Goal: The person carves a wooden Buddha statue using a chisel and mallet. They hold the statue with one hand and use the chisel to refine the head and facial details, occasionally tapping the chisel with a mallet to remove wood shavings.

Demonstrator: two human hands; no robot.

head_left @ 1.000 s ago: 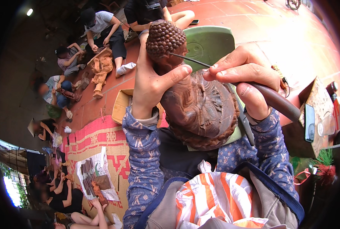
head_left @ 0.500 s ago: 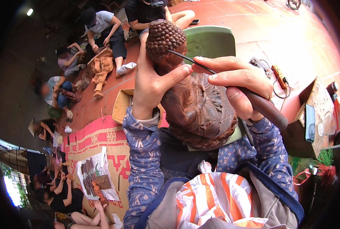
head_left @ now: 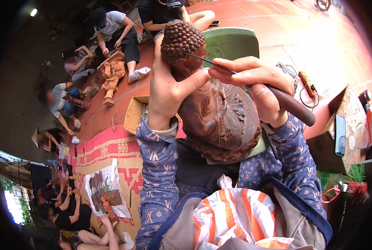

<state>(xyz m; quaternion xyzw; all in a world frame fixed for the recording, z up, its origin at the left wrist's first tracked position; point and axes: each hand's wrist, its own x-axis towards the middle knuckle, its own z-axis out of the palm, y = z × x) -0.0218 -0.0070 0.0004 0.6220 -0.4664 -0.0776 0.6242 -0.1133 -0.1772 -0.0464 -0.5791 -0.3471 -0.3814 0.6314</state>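
Observation:
A dark brown carved wooden Buddha statue (head_left: pixel 229 118) with tight round curls on its head leans in my lap, on a pale green pad. My left hand (head_left: pixel 165 89) wraps round the back of its head and neck, the thumb stretched across toward my right fingertips. In my right hand (head_left: pixel 263 77) is a carving tool (head_left: pixel 293 107) with a thick dark handle and a thin metal shaft. The shaft runs under my fingers, and its tip meets the side of the statue's head just below the curls. My left fingers are mostly hidden behind the statue.
Beyond the statue stands a green plastic chair (head_left: pixel 236 43). A cardboard box (head_left: pixel 135 114) is by my left forearm. Newspaper with several tools (head_left: pixel 100 189) lies on a patterned mat (head_left: pixel 131 166). At right are a power strip (head_left: pixel 307 82) and a wooden block with a phone (head_left: pixel 340 135). Several people sit at left.
The carving tool's shaft has tilted slightly, while its tip stays near the hairline. Both hands and the statue shift very little. At far left, a person has reached down toward a white cup.

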